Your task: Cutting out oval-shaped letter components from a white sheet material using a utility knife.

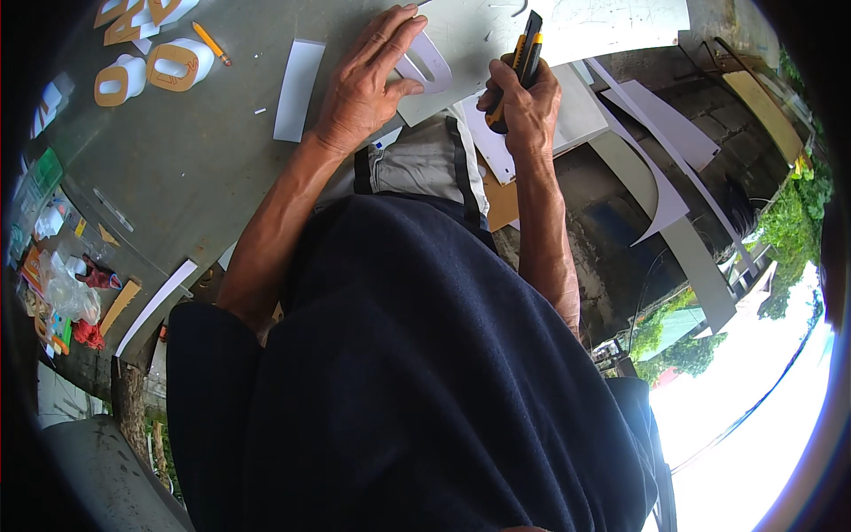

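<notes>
Stretched fingers of my left hand (368, 84) rest at the edge of a white cut-out piece (434, 66) with a long slot in it. The thumb, apart from the fingers, touches the piece's near side. My right hand (527, 102) is closed around a black and yellow utility knife (529, 49), its tip pointing away from me. The knife is just right of the cut-out, apart from it. A narrow white strip (300, 89) lies left of my left hand. Pale sheet material (612, 27) spreads beyond the knife.
Brown-faced white letters (182, 64) and an orange pencil (211, 43) sit at the far left of the grey table (204, 142). Plastic bags and clutter (75, 288) crowd the left edge. Long white offcuts (665, 195) hang at the right. A grey cloth (425, 160) lies before me.
</notes>
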The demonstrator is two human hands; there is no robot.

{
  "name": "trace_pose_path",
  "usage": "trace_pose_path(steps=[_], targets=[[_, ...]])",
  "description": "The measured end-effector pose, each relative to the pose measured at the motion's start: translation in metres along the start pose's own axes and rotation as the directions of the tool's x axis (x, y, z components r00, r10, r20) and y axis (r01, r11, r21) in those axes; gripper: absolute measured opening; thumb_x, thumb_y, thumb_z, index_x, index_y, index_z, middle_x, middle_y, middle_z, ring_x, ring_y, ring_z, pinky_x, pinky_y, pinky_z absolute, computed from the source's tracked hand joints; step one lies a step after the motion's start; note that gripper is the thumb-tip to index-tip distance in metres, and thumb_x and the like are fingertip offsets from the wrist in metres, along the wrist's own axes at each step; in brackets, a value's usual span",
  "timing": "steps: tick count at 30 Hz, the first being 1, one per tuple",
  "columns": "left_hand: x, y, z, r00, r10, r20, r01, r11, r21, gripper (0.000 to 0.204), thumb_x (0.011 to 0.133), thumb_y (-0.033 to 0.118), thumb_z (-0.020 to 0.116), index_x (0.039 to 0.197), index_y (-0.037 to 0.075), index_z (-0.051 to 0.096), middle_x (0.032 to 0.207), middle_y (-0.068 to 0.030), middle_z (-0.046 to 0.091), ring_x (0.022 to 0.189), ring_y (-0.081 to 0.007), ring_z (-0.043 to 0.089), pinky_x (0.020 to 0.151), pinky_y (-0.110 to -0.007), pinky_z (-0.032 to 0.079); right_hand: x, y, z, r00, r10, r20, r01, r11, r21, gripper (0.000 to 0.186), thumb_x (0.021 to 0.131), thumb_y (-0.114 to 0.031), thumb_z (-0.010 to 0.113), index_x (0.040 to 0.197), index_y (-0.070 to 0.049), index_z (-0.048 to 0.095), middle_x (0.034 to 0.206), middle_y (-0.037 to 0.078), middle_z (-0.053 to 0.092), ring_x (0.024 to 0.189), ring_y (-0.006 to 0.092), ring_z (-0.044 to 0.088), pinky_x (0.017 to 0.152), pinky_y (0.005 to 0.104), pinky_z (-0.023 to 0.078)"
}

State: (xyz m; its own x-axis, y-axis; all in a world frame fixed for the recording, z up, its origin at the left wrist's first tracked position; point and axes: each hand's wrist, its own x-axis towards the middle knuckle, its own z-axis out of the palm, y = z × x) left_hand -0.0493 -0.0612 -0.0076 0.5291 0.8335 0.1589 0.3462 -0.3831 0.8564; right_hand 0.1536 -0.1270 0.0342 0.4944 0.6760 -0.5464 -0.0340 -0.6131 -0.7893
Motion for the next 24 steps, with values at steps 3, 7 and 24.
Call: trace_pose_path(steps=[3,7,24], targets=[[0.003,0.000,0.000,1.000,0.016,0.017,-0.016,1.000,0.022,0.091,0.070,0.003,0.086,0.152,0.014,0.047,0.157,-0.0075,0.049,0.145,-0.0301,0.046,0.117,-0.041,0.046,-0.003,0.001,-0.002,1.000,-0.025,0.009,0.025,0.999,0.035,0.031,0.092,-0.020,0.075,0.105,0.005,0.062,0.087,0.015,0.075,0.057,0.0163,0.068,0.052,0.0305,0.055],[0.005,0.004,0.001,0.999,-0.041,0.031,0.042,0.999,-0.025,0.092,0.074,0.000,0.084,0.155,0.016,0.044,0.158,-0.0078,0.048,0.146,-0.0310,0.045,0.117,-0.041,0.046,-0.006,-0.001,0.008,0.992,-0.055,0.110,0.050,0.998,0.042,0.031,0.090,-0.017,0.076,0.104,0.006,0.062,0.086,0.015,0.074,0.057,0.0159,0.068,0.052,0.0296,0.055],[-0.005,0.030,-0.009,0.841,-0.541,0.027,0.435,0.645,-0.628,0.028,0.099,0.022,0.073,0.116,0.000,0.074,0.096,-0.0105,0.077,0.087,-0.0143,0.071,0.074,-0.025,0.054,-0.018,-0.031,0.024,0.973,-0.072,0.218,0.002,0.953,0.301,0.035,0.085,-0.013,0.083,0.105,0.005,0.061,0.068,0.009,0.066,0.050,0.0160,0.063,0.046,0.0286,0.050]])
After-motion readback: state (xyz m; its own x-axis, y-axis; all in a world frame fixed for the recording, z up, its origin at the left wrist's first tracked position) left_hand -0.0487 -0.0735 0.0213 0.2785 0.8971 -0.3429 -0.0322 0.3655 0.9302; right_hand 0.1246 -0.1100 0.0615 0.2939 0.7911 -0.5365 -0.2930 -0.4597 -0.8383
